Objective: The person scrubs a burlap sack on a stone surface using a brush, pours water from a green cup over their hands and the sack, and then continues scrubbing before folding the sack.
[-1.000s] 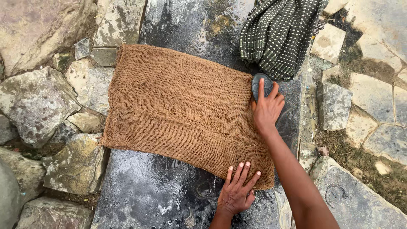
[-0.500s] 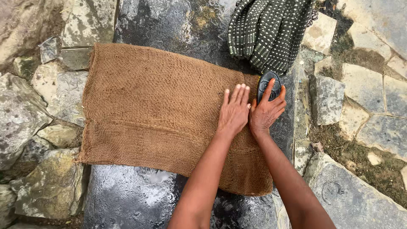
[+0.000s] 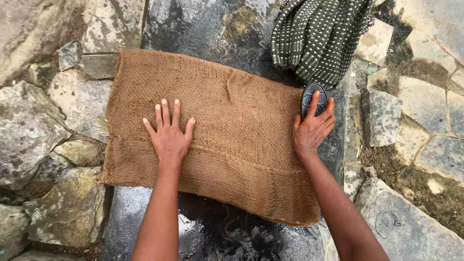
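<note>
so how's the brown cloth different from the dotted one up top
The brown cloth is plain, loosely woven and spread flat across the wet slab; the dotted cloth is dark green with white dots and lies bunched in folds. The left hand presses on the brown one; nothing touches the dotted one. Both lie on the slab.

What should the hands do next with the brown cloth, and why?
Probably sweep the brush leftward over the brown cloth: the right hand grips it at the cloth's right edge, and the left hand presses the cloth flat on the wet stone slab.
</note>
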